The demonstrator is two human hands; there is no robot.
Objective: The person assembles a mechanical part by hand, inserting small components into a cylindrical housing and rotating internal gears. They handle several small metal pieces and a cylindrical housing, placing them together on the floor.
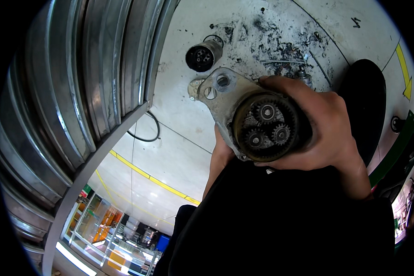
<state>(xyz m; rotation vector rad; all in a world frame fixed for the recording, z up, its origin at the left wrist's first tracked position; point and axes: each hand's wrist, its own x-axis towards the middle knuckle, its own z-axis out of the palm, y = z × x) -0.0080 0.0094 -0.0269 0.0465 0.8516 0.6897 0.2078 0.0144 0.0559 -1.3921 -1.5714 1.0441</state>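
My right hand [329, 124] is closed around a grey metal starter motor housing [227, 99] from its right side, fingers over the top and thumb below. The housing's round open end faces up. Inside it, three small planetary gears [267, 112] sit within a toothed ring, dark with grease. A flat flange with a round hole sticks out at the upper left. Behind the flange's lower edge is my left hand [221, 149]; its fingers are hidden by the housing. On the floor beyond lies a cylindrical motor body [204, 55], its dark open end toward me.
Black grime and debris [280, 55] are spread over the pale floor, with thin rods [319, 66] and a small metal cylinder [303, 76]. Ribbed metal shutters [101, 60] rise at left. A black cable loop [156, 131] lies below them. Stocked shelving [110, 230] stands at lower left.
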